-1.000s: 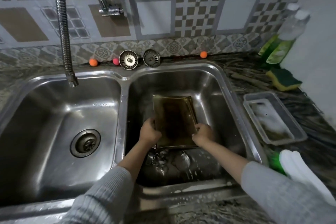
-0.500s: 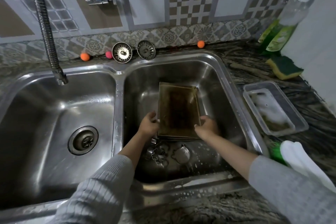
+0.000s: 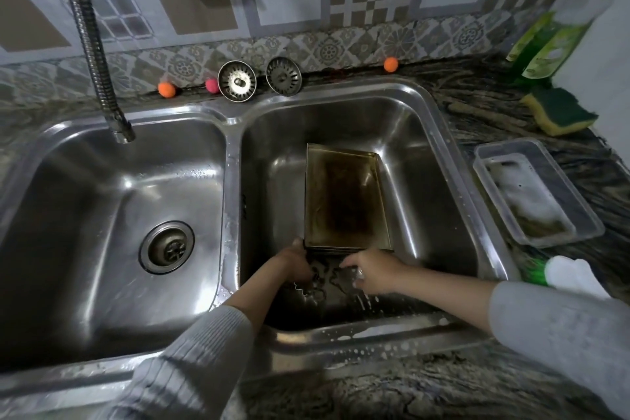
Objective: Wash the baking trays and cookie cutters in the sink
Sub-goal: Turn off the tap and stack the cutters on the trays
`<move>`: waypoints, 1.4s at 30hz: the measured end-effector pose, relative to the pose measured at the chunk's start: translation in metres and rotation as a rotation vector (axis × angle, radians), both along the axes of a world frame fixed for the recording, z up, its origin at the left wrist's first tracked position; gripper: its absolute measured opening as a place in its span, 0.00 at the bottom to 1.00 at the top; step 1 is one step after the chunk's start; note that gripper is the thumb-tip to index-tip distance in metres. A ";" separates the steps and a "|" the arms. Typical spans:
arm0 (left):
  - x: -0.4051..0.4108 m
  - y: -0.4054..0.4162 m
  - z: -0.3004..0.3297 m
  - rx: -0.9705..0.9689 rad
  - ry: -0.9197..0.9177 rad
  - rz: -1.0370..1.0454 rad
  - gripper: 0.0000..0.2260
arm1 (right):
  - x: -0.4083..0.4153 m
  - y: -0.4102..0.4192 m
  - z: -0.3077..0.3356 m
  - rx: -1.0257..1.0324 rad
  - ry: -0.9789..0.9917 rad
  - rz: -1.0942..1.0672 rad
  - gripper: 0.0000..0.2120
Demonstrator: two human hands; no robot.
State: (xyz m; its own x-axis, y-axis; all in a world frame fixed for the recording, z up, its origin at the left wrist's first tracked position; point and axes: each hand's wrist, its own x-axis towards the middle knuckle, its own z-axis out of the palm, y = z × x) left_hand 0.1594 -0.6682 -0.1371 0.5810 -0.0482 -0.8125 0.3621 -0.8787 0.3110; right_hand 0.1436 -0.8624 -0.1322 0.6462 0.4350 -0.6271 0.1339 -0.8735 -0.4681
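Rectangular tarnished trays [image 3: 344, 201] stacked; left hand [image 3: 295, 261], right hand [image 3: 375, 271] among cutters [image 3: 313, 286], grips unclear.

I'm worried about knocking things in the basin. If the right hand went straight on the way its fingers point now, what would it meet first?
The right hand points left across the basin floor, so it would probably first meet the cookie cutters by the left hand. Depth is unclear.

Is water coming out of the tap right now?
No, it's off. The tap over the left basin has no stream below its spout, and that basin's floor holds no pool.
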 end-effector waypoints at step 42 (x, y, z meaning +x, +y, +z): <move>-0.030 0.008 -0.018 0.061 -0.074 -0.258 0.14 | 0.005 -0.023 -0.017 0.114 0.033 0.107 0.06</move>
State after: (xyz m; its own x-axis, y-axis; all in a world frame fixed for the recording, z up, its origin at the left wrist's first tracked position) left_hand 0.1290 -0.6598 -0.1552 0.6137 -0.1544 -0.7743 0.1020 -0.9570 0.2716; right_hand 0.1491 -0.8855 -0.1487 0.5726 0.5694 -0.5899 0.2061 -0.7963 -0.5687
